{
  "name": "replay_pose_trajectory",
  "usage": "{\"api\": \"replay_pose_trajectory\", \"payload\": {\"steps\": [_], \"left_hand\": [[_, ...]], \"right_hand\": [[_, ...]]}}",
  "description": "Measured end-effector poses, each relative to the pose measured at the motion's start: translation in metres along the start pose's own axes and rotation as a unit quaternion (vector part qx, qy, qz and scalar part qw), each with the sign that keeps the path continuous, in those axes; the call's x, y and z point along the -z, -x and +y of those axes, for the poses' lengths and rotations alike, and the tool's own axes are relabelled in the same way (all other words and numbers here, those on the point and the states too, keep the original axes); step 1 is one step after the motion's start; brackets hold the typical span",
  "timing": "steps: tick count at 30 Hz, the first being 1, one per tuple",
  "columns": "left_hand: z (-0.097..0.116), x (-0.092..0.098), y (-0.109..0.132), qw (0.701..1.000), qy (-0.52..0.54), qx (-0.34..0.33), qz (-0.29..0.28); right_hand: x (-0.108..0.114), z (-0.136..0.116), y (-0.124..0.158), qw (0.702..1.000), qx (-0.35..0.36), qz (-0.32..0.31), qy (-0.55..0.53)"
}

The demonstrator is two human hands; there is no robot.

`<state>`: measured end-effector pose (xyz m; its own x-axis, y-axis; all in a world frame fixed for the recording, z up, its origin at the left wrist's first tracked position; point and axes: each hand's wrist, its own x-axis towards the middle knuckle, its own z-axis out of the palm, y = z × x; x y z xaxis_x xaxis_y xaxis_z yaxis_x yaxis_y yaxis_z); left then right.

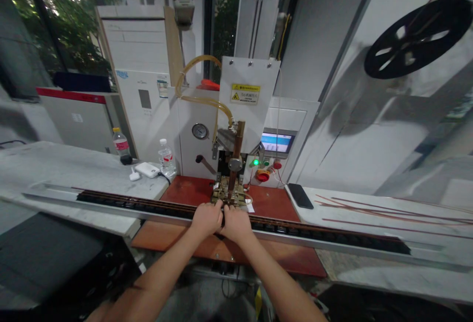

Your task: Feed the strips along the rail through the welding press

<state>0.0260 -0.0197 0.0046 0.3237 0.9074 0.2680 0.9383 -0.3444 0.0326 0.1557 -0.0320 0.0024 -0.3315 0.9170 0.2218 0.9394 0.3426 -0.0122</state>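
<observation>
My left hand [207,218] and my right hand [237,222] meet side by side at the front of a metal fixture [228,191], beneath the upright copper-coloured electrode [236,157] of a white machine [246,83]. Fingers on both hands are curled and pressed together. What they grip is covered by the fingers. Passing under and beside the hands is a long metal rail [111,207] holding a black strip [318,235] with thin copper-coloured rods along it. The rail reaches far out to either side.
Left of the machine, a cola bottle [121,145], a clear water bottle [166,158] and a white charger [147,169] stand on the counter. To the right lie a black phone [300,196] and several loose copper rods [369,207]. A lit screen [278,143] and a red knob [262,176] face me.
</observation>
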Motion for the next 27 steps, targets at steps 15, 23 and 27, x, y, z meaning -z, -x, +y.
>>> {"api": "replay_pose_trajectory", "payload": {"steps": [15,23,27], "left_hand": [[0.0014,-0.0001,0.0002,1.000,0.002,-0.005,0.017],[-0.0009,0.0010,-0.0013,1.000,-0.016,-0.001,-0.014],[-0.0004,0.0007,-0.0008,1.000,-0.010,0.007,-0.013]], "right_hand": [[-0.0014,-0.0014,0.0015,1.000,0.002,0.024,-0.005],[0.0028,0.0040,-0.0022,1.000,0.019,-0.020,-0.004],[0.0043,0.0046,-0.0014,1.000,0.017,-0.025,0.005]]}}
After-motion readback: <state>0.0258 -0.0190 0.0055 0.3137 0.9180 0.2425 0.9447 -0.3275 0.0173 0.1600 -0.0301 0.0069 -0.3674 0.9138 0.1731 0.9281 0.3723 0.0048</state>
